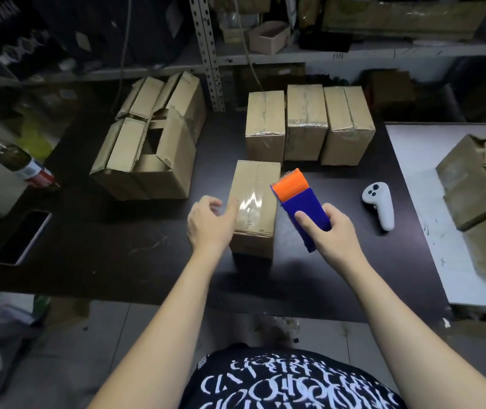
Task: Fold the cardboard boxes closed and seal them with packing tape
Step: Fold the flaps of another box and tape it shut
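We are finding no legible brand. The print on the boxes, the label on the 1 red-capped bottle and the white lettering on the person's black shirt are all too blurred or small to read.

1 closed box is standing on the dark worktop directly ahead of the person, with clear tape shining along its top seam. Behind it, 3 sealed boxes are standing side by side in 1 row. At left, a cluster of open-flapped boxes is sitting; we cannot settle their number. More open cartons are lying on the white surface at right.

The left grip is touching the closed box's upper left edge, fingers loose and closing round nothing. The right grip is wrapping thumb and fingers round 1 blue tape dispenser, holding it tilted, its orange head just beside the closed box's right edge.

1 white controller is lying on the worktop right of the dispenser. 1 dark-screened phone is lying near the left edge.
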